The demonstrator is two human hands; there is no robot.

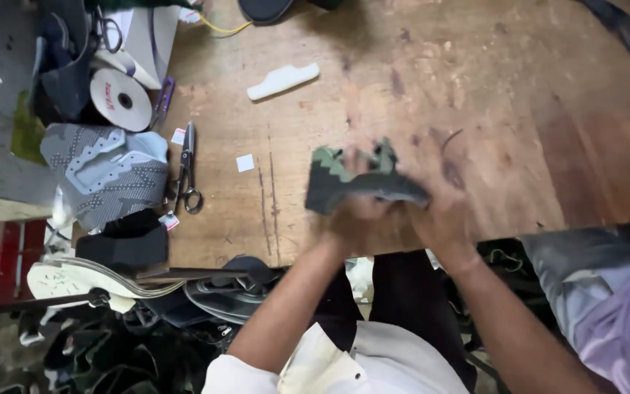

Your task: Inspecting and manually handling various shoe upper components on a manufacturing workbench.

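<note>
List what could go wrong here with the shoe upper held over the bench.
Both hands, left and right, are motion-blurred around the upper, so the grip may slip. It hangs near the bench edge and could drop into the clutter below. The scissors lie open-handled within elbow sweep.

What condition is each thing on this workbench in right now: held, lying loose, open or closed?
Camouflage shoe upper: lifted off the bench, gripped by both hands, blurred.
Left hand: closed on the upper from below.
Right hand: closed on the upper's right end.
Scissors: lying flat, blades closed.
Tape roll: tilted on its side, partly used.
Grey knit upper: lying flat, untouched.
White plastic piece: lying loose on the wooden bench.
</note>
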